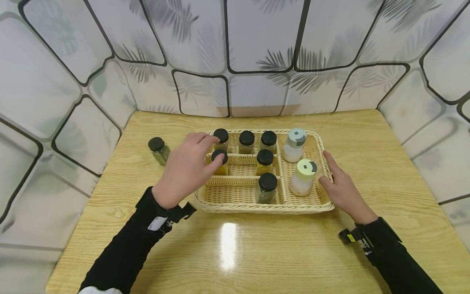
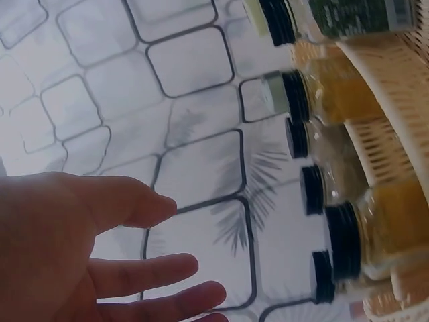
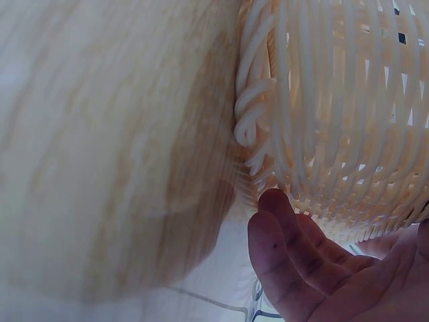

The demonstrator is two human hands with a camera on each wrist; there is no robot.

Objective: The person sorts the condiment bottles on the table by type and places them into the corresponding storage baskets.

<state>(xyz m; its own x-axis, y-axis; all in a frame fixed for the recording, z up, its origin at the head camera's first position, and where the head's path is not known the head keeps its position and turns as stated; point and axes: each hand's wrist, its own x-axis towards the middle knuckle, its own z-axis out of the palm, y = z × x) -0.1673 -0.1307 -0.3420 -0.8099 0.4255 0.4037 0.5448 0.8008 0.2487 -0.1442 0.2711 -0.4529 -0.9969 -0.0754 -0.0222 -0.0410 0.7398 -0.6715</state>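
A divided wicker basket (image 1: 235, 208) on the table holds several small glass jars with black lids and two white jars. My left hand (image 1: 189, 165) hovers over its left end, thumb and fingers spread apart with nothing between them. Just by those fingertips are a back-left jar (image 1: 221, 139) and, in front of it, a jar of yellow contents (image 1: 220, 163). In the left wrist view, the left hand (image 2: 114, 248) faces the row of black lids. My right hand (image 1: 341, 190) grips the basket's right edge, thumb at the rim, fingers (image 3: 288, 248) against the outer weave.
A black-lidded jar (image 1: 159, 151) with green contents stands on the wooden table (image 1: 286, 253), left of the basket. In the right compartment are a white jar with a pale blue lid (image 1: 295, 145) and one with a yellow-green lid (image 1: 303, 177). Patterned fabric (image 1: 257, 90) encloses the table's back and sides.
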